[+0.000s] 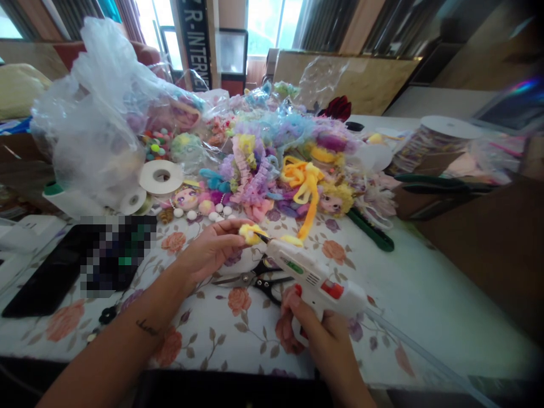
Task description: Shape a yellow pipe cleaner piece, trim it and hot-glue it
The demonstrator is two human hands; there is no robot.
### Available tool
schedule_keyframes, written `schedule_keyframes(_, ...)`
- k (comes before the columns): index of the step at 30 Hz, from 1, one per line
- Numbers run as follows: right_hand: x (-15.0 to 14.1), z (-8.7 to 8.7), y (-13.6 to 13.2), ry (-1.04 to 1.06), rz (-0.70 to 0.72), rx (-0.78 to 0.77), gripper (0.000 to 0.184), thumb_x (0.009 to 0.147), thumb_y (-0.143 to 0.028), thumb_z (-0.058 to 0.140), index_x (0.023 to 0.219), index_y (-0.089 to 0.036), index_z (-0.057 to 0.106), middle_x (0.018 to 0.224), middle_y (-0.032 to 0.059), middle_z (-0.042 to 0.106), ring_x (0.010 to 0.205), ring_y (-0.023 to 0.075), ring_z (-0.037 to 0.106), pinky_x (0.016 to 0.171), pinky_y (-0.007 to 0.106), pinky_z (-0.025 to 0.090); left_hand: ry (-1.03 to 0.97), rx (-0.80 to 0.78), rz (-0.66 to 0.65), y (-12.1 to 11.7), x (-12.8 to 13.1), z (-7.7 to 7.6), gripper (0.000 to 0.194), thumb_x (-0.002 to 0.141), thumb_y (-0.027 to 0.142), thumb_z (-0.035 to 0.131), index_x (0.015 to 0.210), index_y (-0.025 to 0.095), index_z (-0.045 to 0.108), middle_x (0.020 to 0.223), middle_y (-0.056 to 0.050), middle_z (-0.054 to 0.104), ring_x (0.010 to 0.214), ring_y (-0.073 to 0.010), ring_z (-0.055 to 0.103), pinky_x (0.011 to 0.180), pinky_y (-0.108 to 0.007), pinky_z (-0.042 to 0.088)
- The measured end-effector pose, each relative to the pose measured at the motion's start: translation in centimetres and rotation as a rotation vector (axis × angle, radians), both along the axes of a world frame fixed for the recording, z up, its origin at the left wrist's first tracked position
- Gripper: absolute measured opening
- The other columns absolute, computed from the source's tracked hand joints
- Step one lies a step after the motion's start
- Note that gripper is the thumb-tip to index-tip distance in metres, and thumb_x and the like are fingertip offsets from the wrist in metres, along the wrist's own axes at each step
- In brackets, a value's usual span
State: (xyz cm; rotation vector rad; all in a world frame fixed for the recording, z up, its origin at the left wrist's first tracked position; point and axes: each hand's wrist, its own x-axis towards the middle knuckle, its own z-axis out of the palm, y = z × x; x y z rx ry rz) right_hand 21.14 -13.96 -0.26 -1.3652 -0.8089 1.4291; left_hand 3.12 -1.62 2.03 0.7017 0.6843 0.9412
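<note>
My left hand [216, 246] pinches a small fluffy yellow piece [250, 233] between thumb and fingers. In my right hand [317, 326] is a white hot glue gun [317, 272], its fingers wrapped round the handle. The gun's dark nozzle tip points left and meets the yellow piece; I cannot make out any glue. A clear glue stick [425, 345] trails out behind the gun. Under the gun, black-handled scissors [250, 279] lie on the flowered tablecloth. Just beyond, a yellow fuzzy strip [310, 212] hangs from a looped bundle down onto the cloth.
A heap of pastel ribbons and trims [255, 164] spans the back. Left of it are a white tape roll [161, 178], a plastic bag [106, 124] and a dark phone [51, 269]. Green-handled pliers [374, 229] lie right, near a brown cardboard box [480, 243].
</note>
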Motion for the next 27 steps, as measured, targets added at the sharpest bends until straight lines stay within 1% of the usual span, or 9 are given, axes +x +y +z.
schedule_keyframes(4,0.03,-0.14,-0.09,-0.007,0.011,-0.003,0.049,0.075,-0.063,0.068,0.065,-0.017,0.057,0.044,-0.0006,0.054,0.04,0.0112,0.049,0.037,0.02,0.032,0.009,-0.003,-0.002,-0.03,0.05,0.03,0.029,0.062,0.005,0.077,0.09,0.015,0.076,0.084,-0.004,0.076,0.074,-0.0117,0.069,0.072,-0.018,0.053)
schedule_keyframes(10,-0.02,0.0,-0.02,0.002,-0.009,-0.005,0.048,0.074,-0.063,0.068,0.072,-0.017,0.058,0.043,-0.0016,0.054,0.038,0.0112,0.048,0.036,0.021,0.033,0.0,-0.005,0.012,0.05,-0.05,-0.15,0.029,0.063,0.005,0.077,0.09,0.015,0.076,0.083,-0.004,0.076,0.075,-0.012,0.069,0.074,-0.02,0.053)
schedule_keyframes(15,-0.05,0.2,0.03,0.002,-0.004,-0.01,0.048,0.074,-0.063,0.068,0.066,-0.017,0.057,0.042,-0.0016,0.052,0.039,0.0112,0.047,0.037,0.021,0.033,0.015,0.006,-0.023,-0.11,0.03,-0.1,0.03,0.063,0.006,0.078,0.091,0.016,0.076,0.083,-0.004,0.076,0.073,-0.0113,0.069,0.07,-0.018,0.052)
schedule_keyframes(18,-0.05,0.2,-0.01,-0.007,-0.001,-0.024,0.048,0.074,-0.063,0.068,0.067,-0.017,0.059,0.045,-0.0004,0.055,0.039,0.0113,0.048,0.038,0.022,0.033,0.011,0.009,-0.034,-0.17,0.1,0.0,0.028,0.064,0.005,0.077,0.09,0.015,0.076,0.086,-0.004,0.076,0.075,-0.0118,0.069,0.071,-0.018,0.053)
schedule_keyframes(27,-0.03,0.25,0.01,-0.012,0.007,-0.023,0.05,0.073,-0.066,0.068,0.068,-0.018,0.056,0.043,-0.0021,0.052,0.039,0.0116,0.047,0.037,0.022,0.032,-0.009,0.006,0.007,0.03,0.06,-0.05,0.029,0.063,0.005,0.076,0.09,0.016,0.075,0.083,-0.004,0.076,0.076,-0.0117,0.07,0.075,-0.019,0.053)
